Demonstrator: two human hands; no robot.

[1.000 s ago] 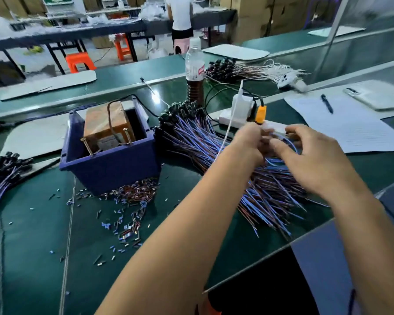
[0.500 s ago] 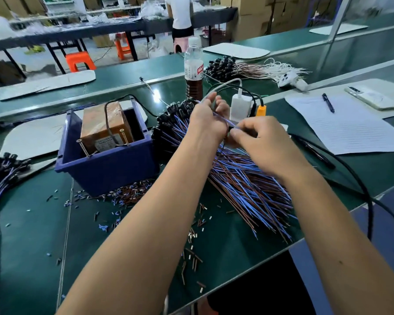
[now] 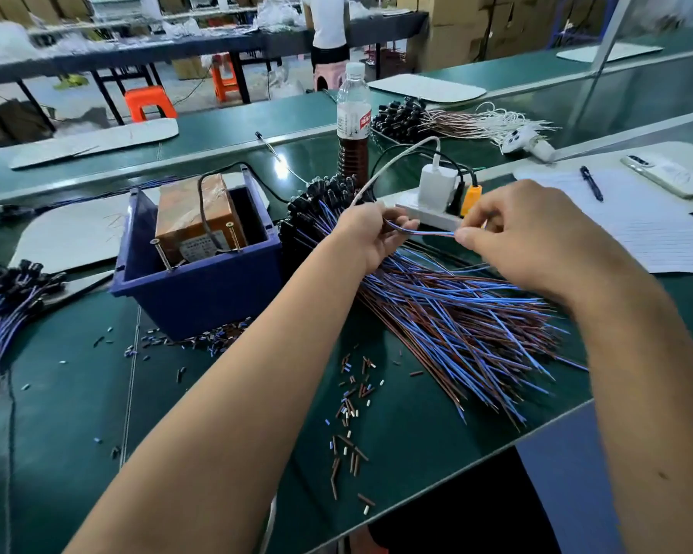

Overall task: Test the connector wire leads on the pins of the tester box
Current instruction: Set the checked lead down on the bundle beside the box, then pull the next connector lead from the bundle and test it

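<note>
Here, 1 connector wire (image 3: pixel 421 232), blue and brown leads together, spans the gap between the 2 hands, its long axis nearly level, left to right. The left hand (image 3: pixel 371 237) grips its connector end; the right hand (image 3: pixel 513 233) pinches the free lead ends. The tester box (image 3: pixel 195 221), seated in a blue bin (image 3: pixel 201 289) with pins (image 3: pixel 161 255) rising at its near edge, lies to the left of both hands, nearer the left one. Untested wires (image 3: pixel 457 313) fan across the counter (image 3: pixel 57 393) beneath.

One head-worn wide-angle view; it looks forward and down, close over the green bench (image 3: pixel 77 413); workshop tables behind.
</note>
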